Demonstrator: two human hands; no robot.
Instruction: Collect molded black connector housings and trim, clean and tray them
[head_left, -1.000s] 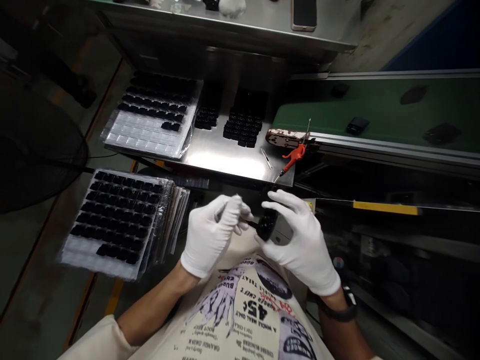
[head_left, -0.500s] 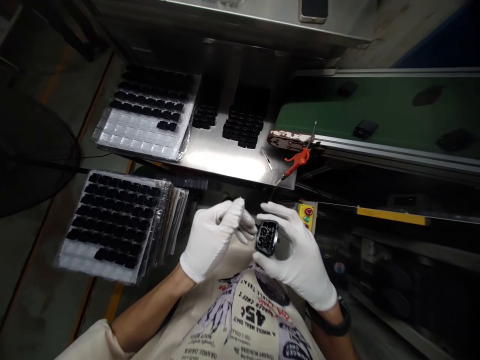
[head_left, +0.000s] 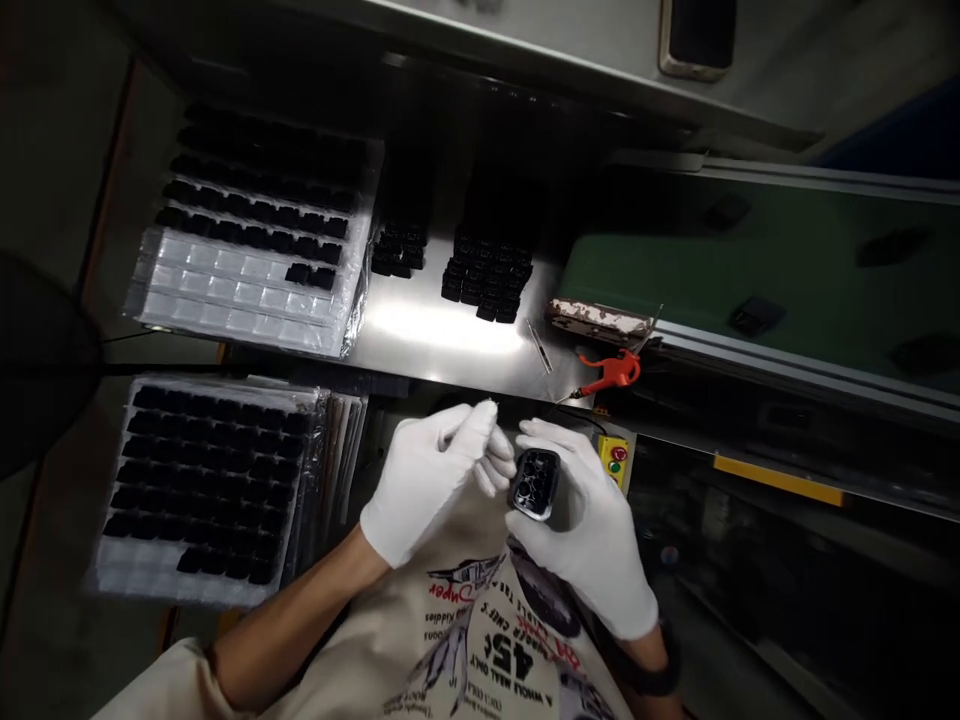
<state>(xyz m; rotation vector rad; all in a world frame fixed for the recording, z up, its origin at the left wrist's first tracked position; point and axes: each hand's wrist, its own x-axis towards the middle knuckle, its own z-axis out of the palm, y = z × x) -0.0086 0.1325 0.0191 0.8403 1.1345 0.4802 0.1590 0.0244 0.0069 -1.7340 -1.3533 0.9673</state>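
Observation:
My right hand (head_left: 589, 515), in a white glove, holds a small black plastic housing (head_left: 535, 484) between thumb and fingers. Its hollow side, with round shapes inside, faces up at me. Close by on the left is my left hand (head_left: 442, 475), also gloved, with thumb and forefinger pinched together at the tips. Whatever lies in that pinch, if anything, is too small to make out. The left hand's other fingers reach toward the housing's left edge; I cannot tell whether they touch it.
Trays of black parts lie at the upper left (head_left: 247, 290) and lower left (head_left: 202, 480). Rows of black parts (head_left: 487, 275) stand on the metal table (head_left: 442, 335), near an orange air gun (head_left: 616, 370) and a thin metal tool (head_left: 540, 347). A green conveyor belt (head_left: 675, 270) carries several black pieces.
The view has shifted and turned slightly. The housing has tipped a little in my right hand, while my left hand keeps its pinch beside it.

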